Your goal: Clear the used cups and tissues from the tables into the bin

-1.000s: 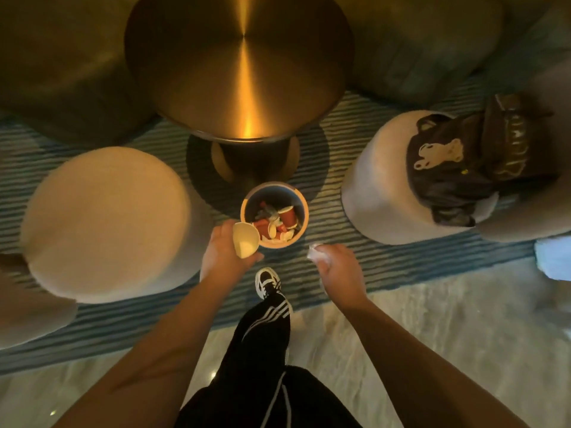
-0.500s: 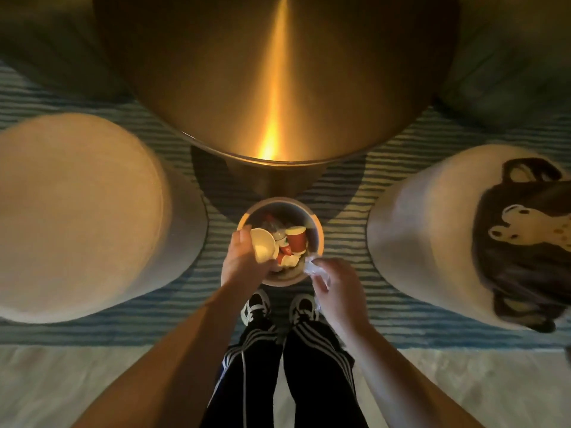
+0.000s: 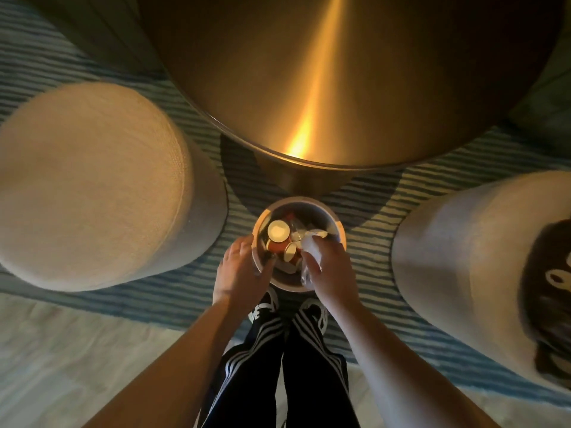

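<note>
The small round bin (image 3: 309, 201) stands on the rug right in front of my feet. It holds several red paper cups and white scraps. One cup (image 3: 278, 231) lies on top with its cream inside facing up. My left hand (image 3: 244, 273) rests over the bin's left rim, fingers apart and holding nothing. My right hand (image 3: 330, 273) is above the bin's right side, closed around a crumpled white tissue (image 3: 310, 251) that sticks out over the opening.
A large round brass table (image 3: 340, 72) rises just behind the bin. A pale round stool (image 3: 92, 186) stands to the left. On the right, another stool (image 3: 457, 236) carries a dark bag (image 3: 547, 288). Striped blue rug (image 3: 370, 199) lies underneath, and my shoes (image 3: 265, 307) touch the bin's near side.
My left hand has let go of the cup, which now lies in the bin. My right hand has moved the tissue forward over the bin's opening. The view has closed in.
</note>
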A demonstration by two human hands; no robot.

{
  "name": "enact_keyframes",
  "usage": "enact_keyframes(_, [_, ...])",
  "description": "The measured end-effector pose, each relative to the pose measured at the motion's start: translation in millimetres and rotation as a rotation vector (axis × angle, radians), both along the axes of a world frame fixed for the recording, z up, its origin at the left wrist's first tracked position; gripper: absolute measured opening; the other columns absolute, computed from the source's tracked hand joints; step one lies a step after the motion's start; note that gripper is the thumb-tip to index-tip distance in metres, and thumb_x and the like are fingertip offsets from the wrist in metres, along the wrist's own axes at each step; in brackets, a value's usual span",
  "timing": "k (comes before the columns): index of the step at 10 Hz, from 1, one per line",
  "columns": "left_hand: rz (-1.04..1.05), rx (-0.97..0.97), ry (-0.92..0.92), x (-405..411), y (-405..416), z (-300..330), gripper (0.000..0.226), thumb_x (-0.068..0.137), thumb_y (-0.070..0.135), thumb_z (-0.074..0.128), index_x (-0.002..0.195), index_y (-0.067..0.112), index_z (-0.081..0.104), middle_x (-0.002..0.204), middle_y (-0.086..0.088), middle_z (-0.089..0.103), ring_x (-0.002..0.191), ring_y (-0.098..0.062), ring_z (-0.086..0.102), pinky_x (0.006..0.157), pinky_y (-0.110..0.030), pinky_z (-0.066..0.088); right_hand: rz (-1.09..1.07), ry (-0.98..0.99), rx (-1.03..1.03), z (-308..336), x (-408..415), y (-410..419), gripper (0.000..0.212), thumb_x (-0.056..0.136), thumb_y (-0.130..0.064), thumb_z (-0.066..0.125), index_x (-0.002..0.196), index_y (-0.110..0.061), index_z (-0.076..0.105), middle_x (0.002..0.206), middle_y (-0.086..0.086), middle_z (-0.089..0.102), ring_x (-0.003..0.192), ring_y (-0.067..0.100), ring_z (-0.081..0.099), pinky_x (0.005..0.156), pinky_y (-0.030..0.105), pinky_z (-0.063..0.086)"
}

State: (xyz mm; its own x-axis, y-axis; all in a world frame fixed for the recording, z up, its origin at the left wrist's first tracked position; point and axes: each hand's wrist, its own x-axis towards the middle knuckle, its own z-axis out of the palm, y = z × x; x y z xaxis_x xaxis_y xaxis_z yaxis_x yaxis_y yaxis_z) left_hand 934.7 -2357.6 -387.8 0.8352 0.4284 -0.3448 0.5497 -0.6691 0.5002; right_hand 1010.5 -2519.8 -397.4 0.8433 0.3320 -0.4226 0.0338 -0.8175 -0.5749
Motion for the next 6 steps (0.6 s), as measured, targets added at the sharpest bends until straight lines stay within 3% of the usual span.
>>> enact_keyframes(1, [0.015, -0.01, 0.038, -5, 4, 15, 0.059, 0.087, 0.043, 0.057, 0.135, 0.01, 0.043, 0.135, -0.01, 0.049, 0.126, -0.025, 0.043, 0.104, -0.038, 0.035, 0.037, 0.107, -0.018, -2, 5, 7, 0.052, 0.095, -0.043, 0.045, 0.142, -0.024, 0.035, 0.141, 0.003, 0.046, 0.129, 0.018, 0.043, 0.1, 0.038, 0.044])
enact_keyframes(2, [0.02, -0.022, 0.096, -8, 8, 26, 0.064, 0.089, 0.047, 0.053, 0.139, 0.011, 0.036, 0.14, -0.008, 0.044, 0.129, -0.024, 0.04, 0.107, -0.041, 0.035, 0.02, 0.148, -0.061, 0, 7, 8, 0.054, 0.098, -0.044, 0.037, 0.147, -0.025, 0.028, 0.15, 0.004, 0.038, 0.134, 0.021, 0.039, 0.102, 0.037, 0.042])
enact_keyframes(4, [0.018, -0.032, 0.069, -11, 10, 64, 0.065, 0.087, 0.04, 0.059, 0.14, 0.009, 0.035, 0.14, -0.011, 0.043, 0.129, -0.025, 0.039, 0.106, -0.038, 0.035, -0.028, 0.09, -0.087, 48, 4, -7, 0.05, 0.098, -0.036, 0.042, 0.144, -0.019, 0.036, 0.149, 0.006, 0.039, 0.132, 0.022, 0.043, 0.104, 0.04, 0.043])
enact_keyframes(5, [0.037, -0.047, 0.112, -10, 8, 107, 0.072, 0.086, 0.045, 0.058, 0.144, 0.013, 0.029, 0.146, -0.008, 0.038, 0.133, -0.022, 0.034, 0.109, -0.04, 0.032, -0.033, 0.072, -0.124, 95, -2, -20, 0.05, 0.098, -0.038, 0.042, 0.144, -0.02, 0.036, 0.148, 0.005, 0.04, 0.136, 0.021, 0.038, 0.109, 0.041, 0.036])
enact_keyframes(6, [0.002, -0.003, 0.018, -12, 9, 155, 0.07, 0.088, 0.045, 0.055, 0.144, 0.011, 0.03, 0.145, -0.01, 0.039, 0.133, -0.024, 0.035, 0.108, -0.043, 0.033, -0.054, 0.033, -0.135, 149, 0, -30, 0.051, 0.098, -0.042, 0.041, 0.145, -0.023, 0.034, 0.152, 0.004, 0.035, 0.14, 0.021, 0.031, 0.113, 0.04, 0.031])
